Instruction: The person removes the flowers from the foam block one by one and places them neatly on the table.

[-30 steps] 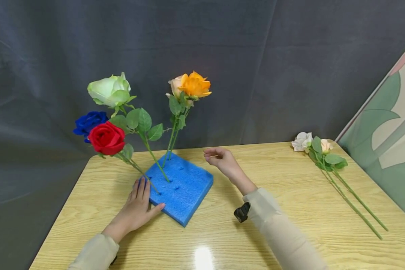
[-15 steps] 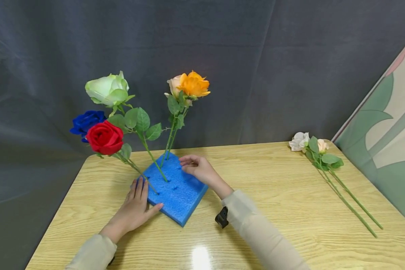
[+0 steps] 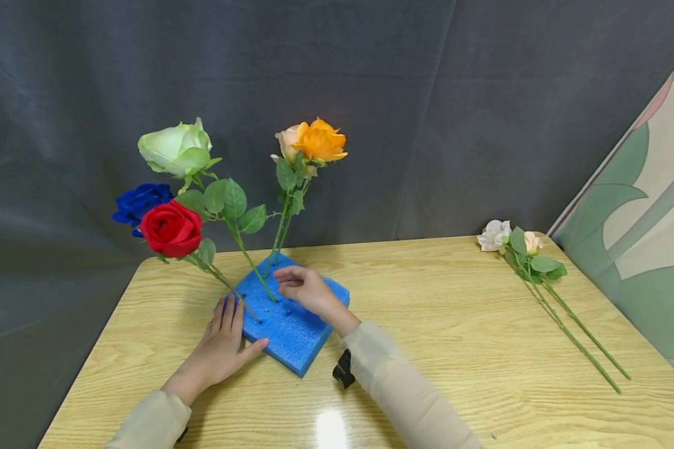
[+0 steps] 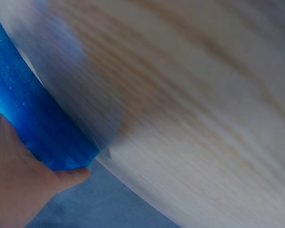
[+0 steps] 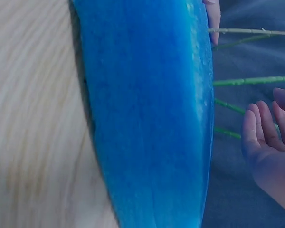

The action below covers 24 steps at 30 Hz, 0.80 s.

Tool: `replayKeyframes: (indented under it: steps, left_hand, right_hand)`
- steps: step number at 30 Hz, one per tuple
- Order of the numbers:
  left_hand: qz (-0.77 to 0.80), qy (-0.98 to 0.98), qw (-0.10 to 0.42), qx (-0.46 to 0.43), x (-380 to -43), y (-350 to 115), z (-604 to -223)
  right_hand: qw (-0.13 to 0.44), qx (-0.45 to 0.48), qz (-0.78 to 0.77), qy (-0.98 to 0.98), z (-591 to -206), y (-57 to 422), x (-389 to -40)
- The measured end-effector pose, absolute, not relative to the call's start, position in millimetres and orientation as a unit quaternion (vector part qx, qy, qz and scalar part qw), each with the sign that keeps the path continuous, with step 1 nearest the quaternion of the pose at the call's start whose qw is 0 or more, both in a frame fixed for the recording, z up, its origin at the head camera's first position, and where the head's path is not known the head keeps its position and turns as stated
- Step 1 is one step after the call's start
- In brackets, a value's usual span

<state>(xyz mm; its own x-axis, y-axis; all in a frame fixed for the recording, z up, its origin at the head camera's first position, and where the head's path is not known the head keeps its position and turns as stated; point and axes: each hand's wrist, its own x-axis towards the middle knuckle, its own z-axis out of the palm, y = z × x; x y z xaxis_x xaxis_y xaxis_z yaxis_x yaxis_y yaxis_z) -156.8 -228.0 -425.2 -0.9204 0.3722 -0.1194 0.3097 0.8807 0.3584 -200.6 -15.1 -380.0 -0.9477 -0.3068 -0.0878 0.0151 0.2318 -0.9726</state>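
Observation:
A blue foam block [image 3: 292, 340] lies on the table with several artificial roses stuck in it. Leaning left are a pale green rose [image 3: 176, 149], a red rose [image 3: 171, 229] and a blue rose [image 3: 139, 203]. An orange rose [image 3: 320, 141] and a peach rose [image 3: 287, 142] rise from the far corner. My left hand [image 3: 218, 349] rests along the block's left side, fingers and thumb spread; the left wrist view shows the thumb against the foam [image 4: 35, 114]. Above the block, my right hand [image 3: 309, 290] has loosely bent fingers beside the green rose's stem [image 3: 256, 272], holding nothing.
On the right of the wooden table [image 3: 427, 312] lie a white rose [image 3: 494, 236] and a small peach rose [image 3: 532, 242], stems toward the front. A dark curtain [image 3: 371, 93] hangs behind, and a patterned panel [image 3: 640, 231] stands at the right.
My right hand has moved left from beside the block to over it, close to the green rose's stem. My left hand stays at the block, and the view has shifted slightly.

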Motion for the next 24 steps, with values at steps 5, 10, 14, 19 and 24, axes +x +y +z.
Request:
replayKeyframes:
  steps: [5, 10, 14, 19, 24]
  left_hand:
    - [0.169, 0.965, 0.088, 0.179, -156.5, -227.3, -425.2]
    - [0.172, 0.965, 0.089, 0.179, -155.6, -227.2, -425.0]
    - [0.174, 0.964, 0.088, 0.18, -155.0, -227.3, -425.4]
    - [0.172, 0.964, 0.088, 0.182, -155.7, -227.1, -425.5]
    - [0.173, 0.964, 0.092, 0.181, -157.1, -226.5, -425.1]
  right_hand:
    - [0.137, -0.094, -0.615, 0.771, -382.2, -21.5, -199.0]
    - [0.145, -0.095, -0.603, 0.779, -385.3, -26.7, -197.9]
    - [0.151, -0.099, -0.598, 0.781, -388.6, -29.9, -196.8]
    - [0.148, -0.097, -0.601, 0.779, -390.1, -32.3, -195.7]
    - [0.144, -0.093, -0.608, 0.775, -390.7, -33.1, -196.6]
